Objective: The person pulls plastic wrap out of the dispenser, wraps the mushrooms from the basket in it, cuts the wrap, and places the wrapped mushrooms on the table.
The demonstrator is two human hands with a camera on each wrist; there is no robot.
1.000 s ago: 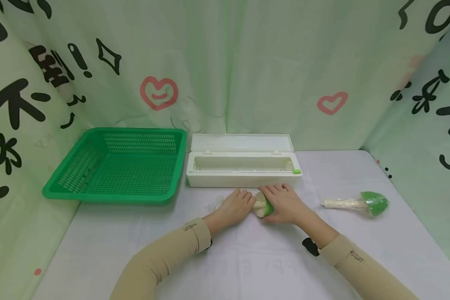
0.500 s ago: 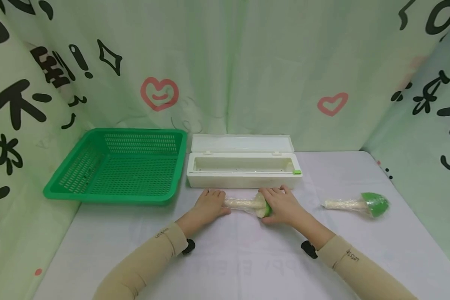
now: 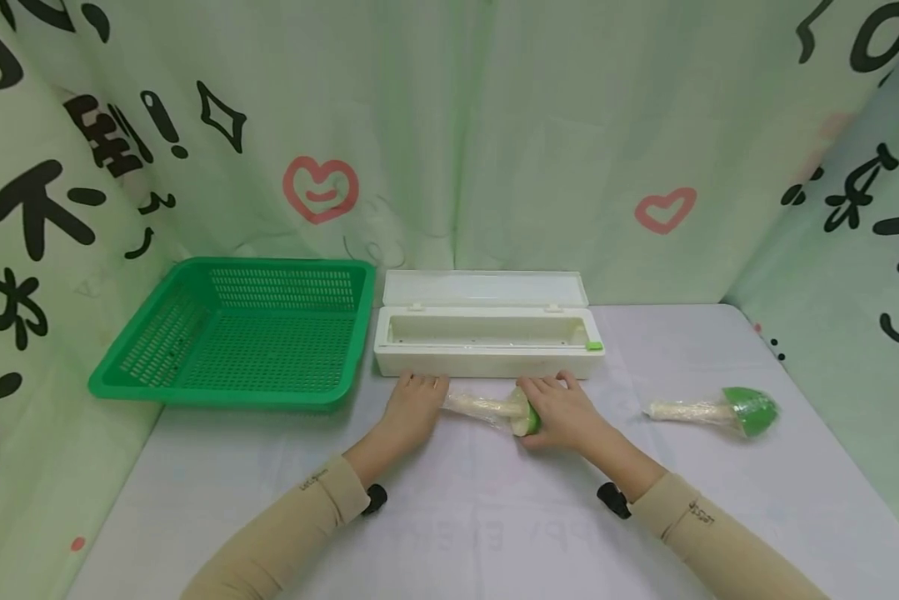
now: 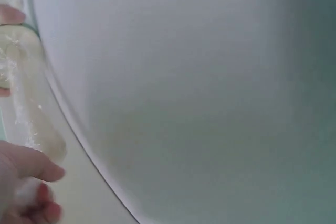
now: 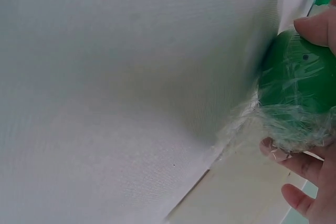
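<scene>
A toy mushroom [image 3: 494, 407] with a cream stem and green cap lies sideways in clear cling film, in front of the white box. My right hand [image 3: 564, 415] grips its cap; in the right wrist view, thumb and fingers hold the film-covered green cap [image 5: 296, 72] from opposite sides. At the stem's far end, my left hand [image 3: 412, 408] pinches the loose tail of the film. In the left wrist view, the stem [image 4: 39, 114] points toward my left thumb and curled fingers, and the film looks wrinkled along it.
Behind the hands stands a white cling film dispenser [image 3: 486, 362], lid raised, with a green slider at its right end. A green plastic basket [image 3: 217, 393] sits at the back left. On the right lies another film-wrapped toy mushroom [image 3: 749, 412]. A curtain [image 3: 539, 167] hangs behind the table.
My left hand has slid left along the stem, from near the cap to the film past its end, uncovering the stem. My right hand has stayed on the cap.
</scene>
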